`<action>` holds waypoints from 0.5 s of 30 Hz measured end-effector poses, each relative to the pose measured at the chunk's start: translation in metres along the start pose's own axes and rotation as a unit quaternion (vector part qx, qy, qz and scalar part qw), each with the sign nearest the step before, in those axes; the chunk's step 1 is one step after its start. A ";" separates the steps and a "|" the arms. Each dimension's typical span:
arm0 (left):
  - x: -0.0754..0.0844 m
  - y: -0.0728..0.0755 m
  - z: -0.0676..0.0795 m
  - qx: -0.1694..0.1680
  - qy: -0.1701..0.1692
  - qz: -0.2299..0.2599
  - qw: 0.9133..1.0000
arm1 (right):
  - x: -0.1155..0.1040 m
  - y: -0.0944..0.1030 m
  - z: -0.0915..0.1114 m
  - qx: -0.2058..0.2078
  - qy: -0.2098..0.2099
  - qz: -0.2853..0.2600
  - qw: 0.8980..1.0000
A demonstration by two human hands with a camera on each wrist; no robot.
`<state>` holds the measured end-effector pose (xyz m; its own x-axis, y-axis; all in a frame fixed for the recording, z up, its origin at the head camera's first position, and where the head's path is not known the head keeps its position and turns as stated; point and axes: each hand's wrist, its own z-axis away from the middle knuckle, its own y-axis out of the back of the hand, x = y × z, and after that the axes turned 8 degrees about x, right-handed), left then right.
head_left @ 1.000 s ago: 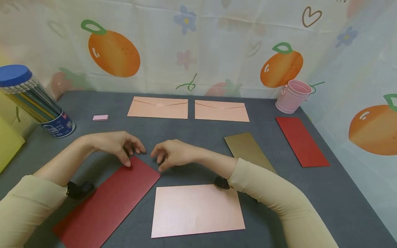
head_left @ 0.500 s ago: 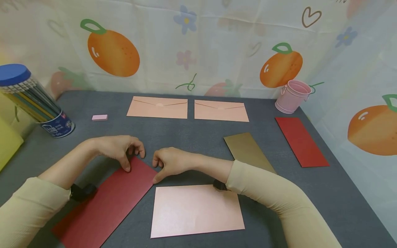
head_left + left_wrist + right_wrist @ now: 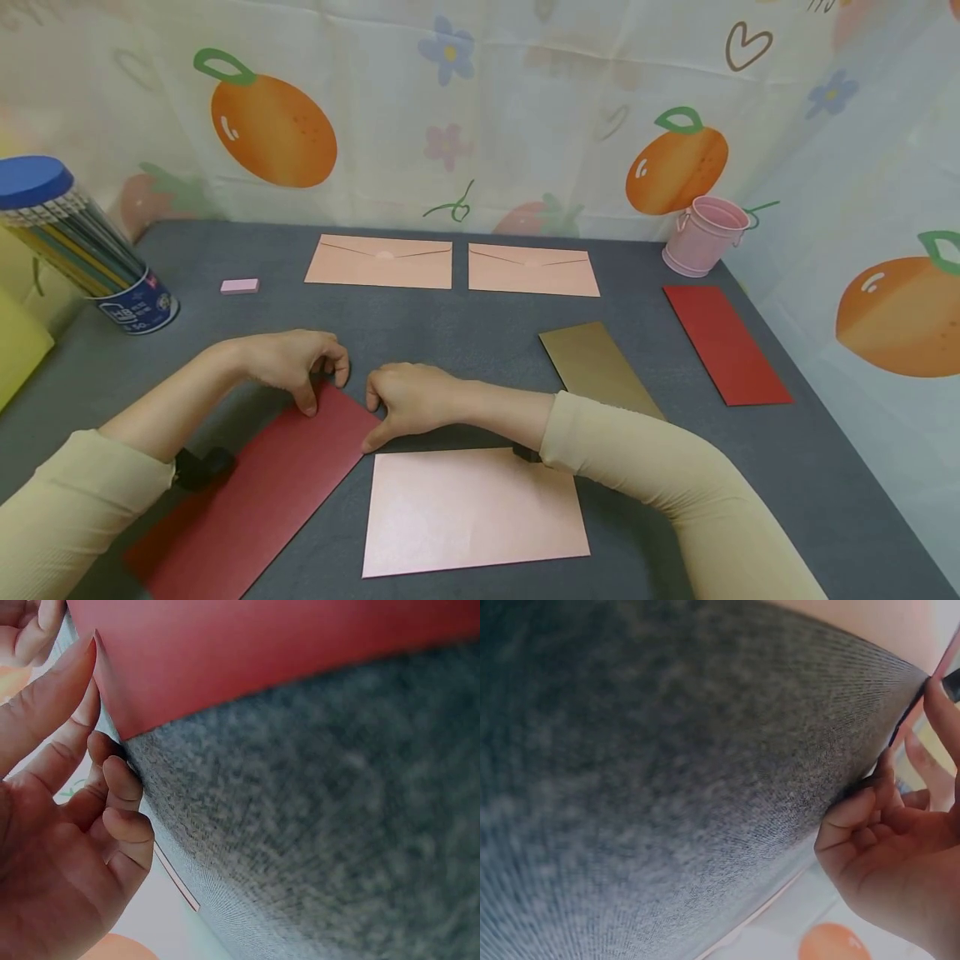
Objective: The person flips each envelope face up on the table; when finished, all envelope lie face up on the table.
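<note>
A large, plain red envelope (image 3: 262, 492) lies slanted at the front left of the dark table. My left hand (image 3: 288, 362) pinches its far short edge, thumb on top and the other fingers curled behind the edge. At the right corner of that edge, my right hand (image 3: 416, 400) pinches the envelope, its thumb on the upper face. In the left wrist view the thumb (image 3: 79, 664) overlaps the red surface near a corner. A pale pink rectangle, like an envelope lying face down (image 3: 472, 517), is just below the right forearm.
Two peach envelopes (image 3: 378, 262) lie side by side at the back. A pink eraser (image 3: 240, 287) and a tub of pencils (image 3: 135, 304) stand left. To the right are a gold rectangle (image 3: 600, 362), a smaller red one (image 3: 727, 346) and a pink bucket (image 3: 705, 237).
My right hand has come down and left onto the red envelope's corner and taken hold of it. The left hand has shifted slightly down, its fingers drawn in closer to the edge.
</note>
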<state>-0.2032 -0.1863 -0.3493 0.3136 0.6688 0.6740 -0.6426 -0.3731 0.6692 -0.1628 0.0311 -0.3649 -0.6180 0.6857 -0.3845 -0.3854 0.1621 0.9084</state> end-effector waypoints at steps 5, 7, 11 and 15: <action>-0.001 -0.001 0.000 0.003 -0.004 -0.003 1.000 | -0.001 -0.001 0.000 0.000 -0.007 0.000 1.000; -0.001 -0.001 0.000 0.003 -0.004 -0.004 1.000 | -0.001 -0.001 0.000 -0.002 -0.010 -0.007 1.000; -0.003 0.000 0.001 0.003 0.000 -0.007 1.000 | -0.001 -0.001 0.000 -0.007 -0.018 -0.029 0.999; -0.004 -0.001 0.000 0.000 0.003 0.001 1.000 | 0.000 0.002 0.001 -0.015 -0.029 -0.074 0.997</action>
<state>-0.2038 -0.1889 -0.3525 0.3071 0.6720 0.6739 -0.6429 -0.3756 0.6675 -0.1634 0.0321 -0.3633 -0.5132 0.6956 -0.5027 -0.4896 0.2437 0.8372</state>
